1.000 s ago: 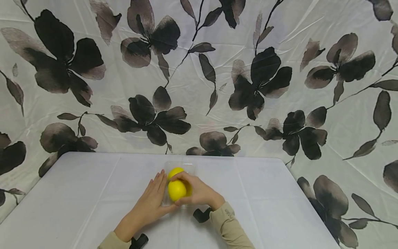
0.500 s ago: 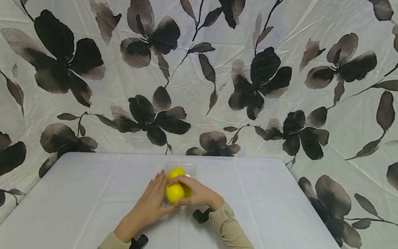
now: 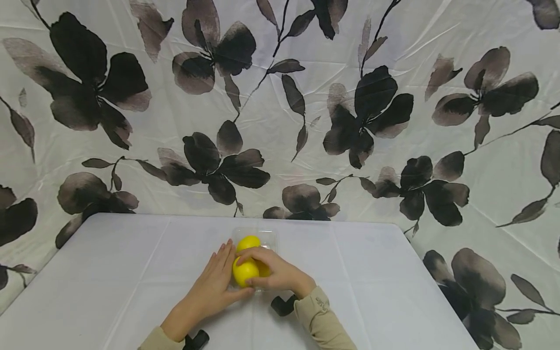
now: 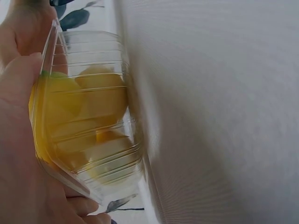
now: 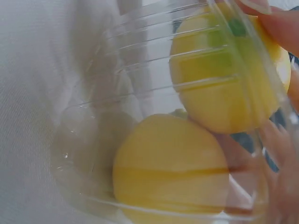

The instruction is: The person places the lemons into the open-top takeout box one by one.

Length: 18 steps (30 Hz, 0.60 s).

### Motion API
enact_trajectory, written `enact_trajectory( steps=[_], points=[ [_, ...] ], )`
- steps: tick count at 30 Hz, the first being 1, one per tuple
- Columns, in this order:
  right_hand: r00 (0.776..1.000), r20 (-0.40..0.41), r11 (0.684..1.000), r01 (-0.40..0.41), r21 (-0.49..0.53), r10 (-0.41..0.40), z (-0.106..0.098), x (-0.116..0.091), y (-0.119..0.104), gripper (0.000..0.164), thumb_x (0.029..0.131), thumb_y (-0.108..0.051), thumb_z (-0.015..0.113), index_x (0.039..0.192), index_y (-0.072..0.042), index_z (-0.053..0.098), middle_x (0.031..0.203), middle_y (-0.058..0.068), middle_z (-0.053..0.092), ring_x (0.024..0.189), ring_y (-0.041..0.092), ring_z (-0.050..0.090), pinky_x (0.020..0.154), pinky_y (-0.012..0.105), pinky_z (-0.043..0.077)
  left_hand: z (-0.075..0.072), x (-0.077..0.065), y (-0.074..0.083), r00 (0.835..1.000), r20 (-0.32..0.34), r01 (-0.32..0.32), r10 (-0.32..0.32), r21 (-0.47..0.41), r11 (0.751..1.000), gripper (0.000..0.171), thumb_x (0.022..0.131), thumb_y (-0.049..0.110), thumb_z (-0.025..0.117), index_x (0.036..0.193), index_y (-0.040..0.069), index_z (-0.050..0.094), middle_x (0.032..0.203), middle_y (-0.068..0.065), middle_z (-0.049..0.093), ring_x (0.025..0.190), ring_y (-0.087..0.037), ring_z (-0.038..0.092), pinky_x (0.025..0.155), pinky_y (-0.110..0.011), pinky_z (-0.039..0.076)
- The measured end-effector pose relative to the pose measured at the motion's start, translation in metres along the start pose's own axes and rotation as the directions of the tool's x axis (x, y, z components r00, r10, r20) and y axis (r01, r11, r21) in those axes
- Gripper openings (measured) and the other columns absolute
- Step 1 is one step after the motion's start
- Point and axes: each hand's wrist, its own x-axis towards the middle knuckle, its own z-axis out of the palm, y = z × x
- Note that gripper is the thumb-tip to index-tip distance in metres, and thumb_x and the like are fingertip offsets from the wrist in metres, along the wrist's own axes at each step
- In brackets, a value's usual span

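Observation:
In the head view, my right hand [image 3: 282, 273] pinches a yellow lemon [image 3: 246, 272] between thumb and fingers at the near end of a clear plastic container [image 3: 268, 234]. A second lemon [image 3: 248, 242] lies behind it, and more yellow shows under the right hand. My left hand [image 3: 210, 282] lies along the container's left side, fingers straight, thumb reaching across the near end. Through the ribbed wall, the left wrist view shows several lemons [image 4: 100, 100]. In the right wrist view, the gripped lemon [image 5: 224, 74], green at its tip, leans on a lower lemon [image 5: 170, 163].
The container stands on a white-covered table [image 3: 372, 282]. A floral-print cloth [image 3: 297, 107] hangs behind the far edge. Black devices [image 3: 283, 305] sit by both wrists, near the beige sleeves [image 3: 325, 316].
The gripped lemon has shifted slightly left and toward the near end of the container, along with the right hand's fingers. My left hand stays in place. The head view has turned slightly.

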Motion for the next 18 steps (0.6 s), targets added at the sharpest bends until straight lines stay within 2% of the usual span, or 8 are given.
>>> enact_trajectory(
  steps=[7, 13, 18],
  points=[
    [0.999, -0.016, 0.997, 0.041, -0.069, -0.042, 0.0019, -0.0015, 0.0006, 0.035, 0.092, -0.016, 0.064, 0.126, -0.008, 0.065, 0.14, 0.012, 0.057, 0.133, 0.02, 0.048, 0.115, 0.039, 0.032, 0.0, -0.0011, 0.0024, 1.0, 0.008, 0.011, -0.01, -0.033, 0.999, 0.116, 0.083, 0.072, 0.061, 0.153, -0.01, 0.02, 0.162, -0.025, 0.013, 0.149, -0.039, 0.014, 0.119, -0.058, 0.014],
    [0.999, -0.001, 0.991, -0.042, -0.128, 0.042, 0.0021, -0.0011, -0.0017, 0.041, 0.091, -0.02, 0.065, 0.131, -0.012, 0.062, 0.141, 0.005, 0.056, 0.135, 0.014, 0.044, 0.118, 0.054, 0.02, -0.0012, -0.0001, 0.0027, 1.0, 0.0, 0.003, -0.003, -0.02, 1.0, 0.114, 0.084, 0.07, 0.062, 0.152, -0.011, 0.021, 0.162, -0.025, 0.015, 0.149, -0.04, 0.015, 0.118, -0.059, 0.015],
    [0.997, 0.003, 0.974, -0.077, -0.212, 0.079, 0.0056, -0.0006, -0.0018, 0.047, 0.088, -0.021, 0.073, 0.132, -0.013, 0.059, 0.137, -0.001, 0.058, 0.134, 0.011, 0.044, 0.119, 0.054, 0.019, -0.0005, -0.0007, 0.003, 1.0, -0.004, -0.01, 0.01, -0.006, 1.0, 0.114, 0.084, 0.072, 0.059, 0.151, -0.012, 0.023, 0.161, -0.026, 0.016, 0.148, -0.042, 0.018, 0.117, -0.06, 0.017]
  ],
)
